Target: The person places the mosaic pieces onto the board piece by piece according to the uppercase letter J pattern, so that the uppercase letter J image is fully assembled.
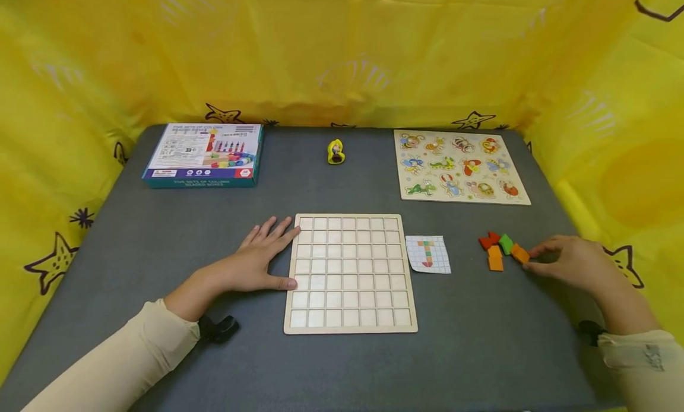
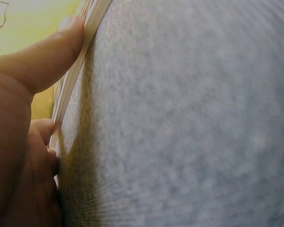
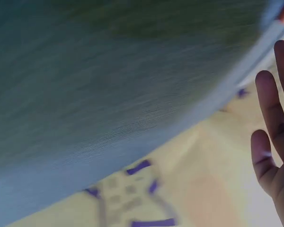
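Observation:
A wooden grid board (image 1: pixel 350 329) lies flat on the dark table in the head view. My left hand (image 1: pixel 256 257) rests at its left edge with spread fingers, the thumb and a fingertip touching the frame. The left wrist view shows that thumb (image 2: pixel 52 56) against the board's side. Over on the right, my right hand (image 1: pixel 574 263) pinches an orange block (image 1: pixel 520 253) between thumb and forefinger. Beside it lie a green block (image 1: pixel 505 244), orange blocks (image 1: pixel 495 260) and red pieces (image 1: pixel 485 243). In the right wrist view the other fingers (image 3: pixel 270 104) extend loosely.
A small pattern card (image 1: pixel 428 254) lies right of the board. Farther back are a boxed bead set (image 1: pixel 203 154), a small yellow figure (image 1: pixel 335 152) and a wooden insect puzzle (image 1: pixel 462 167). Yellow cloth (image 1: pixel 342 56) walls the table's back and sides.

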Motion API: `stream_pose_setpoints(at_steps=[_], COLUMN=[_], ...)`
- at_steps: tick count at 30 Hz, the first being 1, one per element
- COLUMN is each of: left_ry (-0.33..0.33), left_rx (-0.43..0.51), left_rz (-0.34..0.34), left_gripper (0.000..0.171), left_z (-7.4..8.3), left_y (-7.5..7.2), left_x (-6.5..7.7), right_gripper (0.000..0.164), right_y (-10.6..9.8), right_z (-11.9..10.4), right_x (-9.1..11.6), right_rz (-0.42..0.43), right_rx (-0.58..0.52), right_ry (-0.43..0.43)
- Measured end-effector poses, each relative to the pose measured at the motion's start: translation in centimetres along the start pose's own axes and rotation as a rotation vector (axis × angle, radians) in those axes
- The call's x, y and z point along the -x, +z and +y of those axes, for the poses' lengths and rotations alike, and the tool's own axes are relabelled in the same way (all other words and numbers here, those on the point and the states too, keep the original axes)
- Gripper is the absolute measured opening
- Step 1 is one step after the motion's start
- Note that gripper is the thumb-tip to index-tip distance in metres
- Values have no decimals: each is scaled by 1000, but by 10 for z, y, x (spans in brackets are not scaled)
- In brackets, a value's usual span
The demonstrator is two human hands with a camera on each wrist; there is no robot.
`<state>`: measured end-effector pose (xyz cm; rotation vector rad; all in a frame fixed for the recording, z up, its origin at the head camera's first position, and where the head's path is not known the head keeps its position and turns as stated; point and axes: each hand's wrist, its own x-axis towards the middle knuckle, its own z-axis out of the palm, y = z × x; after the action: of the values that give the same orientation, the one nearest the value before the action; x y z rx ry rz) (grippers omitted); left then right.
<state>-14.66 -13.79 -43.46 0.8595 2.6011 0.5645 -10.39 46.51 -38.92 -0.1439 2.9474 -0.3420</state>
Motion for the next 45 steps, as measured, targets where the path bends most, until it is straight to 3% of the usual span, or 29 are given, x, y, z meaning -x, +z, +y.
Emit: stream_pose_setpoints(at_steps=[5,9,16,20,24,33,45], left_ry=[-5,-7,-14,-17,-17,-26,-31], left_rx=[13,17,28,20,22,29,33], left_rz=[3,8,-14,-24,-21,-14,-4], left_gripper=[111,110,110,111,110,111,110], left_z=[0,0,4,4,4,2,5], left_y=[0,1,-2,-2,-1,-1,-2], left_x=[-1,-1,0,0,-1,1,1], right_gripper=[34,27,20,17,15,15,20], right_y=[-6,-8,12,29,43,52,55], right_z=[-46,-95,-181,-226,-260,-293,-295], right_x=[-10,-25,-69,-92,-109,-126,-125], right_rz=[93,107,68,-6,-72,-138,-126], right_rx=[-20,-53,-81,-81,-69,-33,-25], right_ry=[-141,-249,-512,-582,-598,-570,-579])
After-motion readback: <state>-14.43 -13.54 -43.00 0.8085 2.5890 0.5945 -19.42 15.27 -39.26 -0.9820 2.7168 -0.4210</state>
